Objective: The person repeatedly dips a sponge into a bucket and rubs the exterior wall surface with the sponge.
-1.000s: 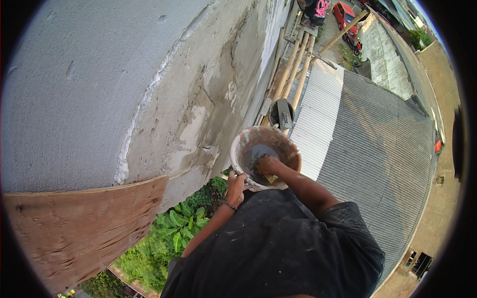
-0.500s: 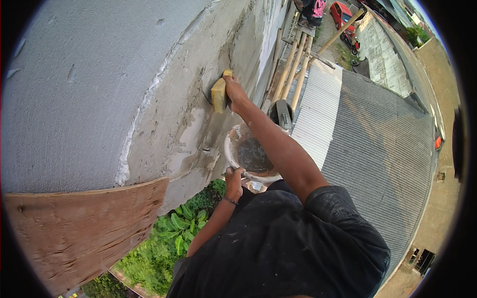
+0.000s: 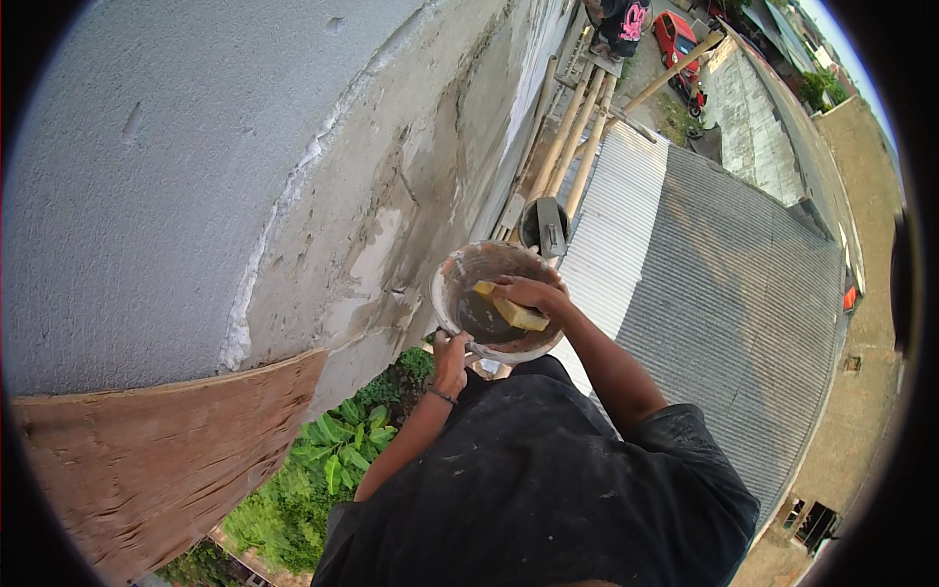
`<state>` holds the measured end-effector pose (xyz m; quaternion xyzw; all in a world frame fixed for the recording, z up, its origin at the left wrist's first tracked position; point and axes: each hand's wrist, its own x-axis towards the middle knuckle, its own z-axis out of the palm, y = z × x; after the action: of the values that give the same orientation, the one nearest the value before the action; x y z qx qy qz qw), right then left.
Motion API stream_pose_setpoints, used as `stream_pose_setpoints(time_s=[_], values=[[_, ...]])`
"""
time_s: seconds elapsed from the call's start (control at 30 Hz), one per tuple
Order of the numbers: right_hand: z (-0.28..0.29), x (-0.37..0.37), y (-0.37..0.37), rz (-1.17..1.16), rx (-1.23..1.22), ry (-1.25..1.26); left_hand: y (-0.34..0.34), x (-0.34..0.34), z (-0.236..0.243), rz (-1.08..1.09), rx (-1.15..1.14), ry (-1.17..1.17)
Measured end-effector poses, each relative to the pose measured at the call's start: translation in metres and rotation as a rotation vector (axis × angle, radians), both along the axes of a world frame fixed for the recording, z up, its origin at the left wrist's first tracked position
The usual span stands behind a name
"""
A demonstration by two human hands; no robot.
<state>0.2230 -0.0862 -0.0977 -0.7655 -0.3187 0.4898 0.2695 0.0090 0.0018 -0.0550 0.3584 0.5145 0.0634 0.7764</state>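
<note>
My right hand [image 3: 528,293] is closed on a yellow sponge [image 3: 521,315] inside a round, mortar-stained basin [image 3: 450,303]. Dark grey liquid or wet mix [image 3: 477,319] covers the bottom of the basin. At the basin's near left rim, my left hand [image 3: 452,360] grips the edge with its fingers. Left of the basin rises the wall [image 3: 362,235], bare grey plaster with damp patches. Just beyond the basin, a dark bucket [image 3: 529,227] holds a grey flat-faced tool [image 3: 551,227], perhaps a float.
Bamboo poles [image 3: 577,137] run away along the wall toward a person in dark clothes [image 3: 620,27]. A corrugated roof [image 3: 734,293] lies below on the right. Brown sheeting [image 3: 166,455] juts out at the lower left, with green plants [image 3: 293,489] far below.
My right hand has brought the sponge from the wall down into the basin. My left hand keeps its hold on the rim. The wall is damp where the sponge was.
</note>
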Motion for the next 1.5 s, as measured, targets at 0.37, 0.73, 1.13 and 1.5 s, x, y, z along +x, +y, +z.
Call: stream_pose_setpoints(time_s=[0.37,0.73,1.13,1.5], values=[[0.007,-0.002,0.015,0.074,-0.274,0.018,-0.002,-0.005,0.016,-0.021,-0.031,0.036],[0.231,0.046,0.174,-0.741,0.828,0.313,0.005,-0.007,0.004,0.006,0.004,-0.01],[0.085,-0.017,0.039,0.163,-0.003,-0.205,0.009,-0.01,-0.007,0.001,0.016,-0.053],[-0.045,-0.031,0.009,0.269,-0.292,-0.231,0.004,-0.007,0.026,-0.073,0.039,-0.042]])
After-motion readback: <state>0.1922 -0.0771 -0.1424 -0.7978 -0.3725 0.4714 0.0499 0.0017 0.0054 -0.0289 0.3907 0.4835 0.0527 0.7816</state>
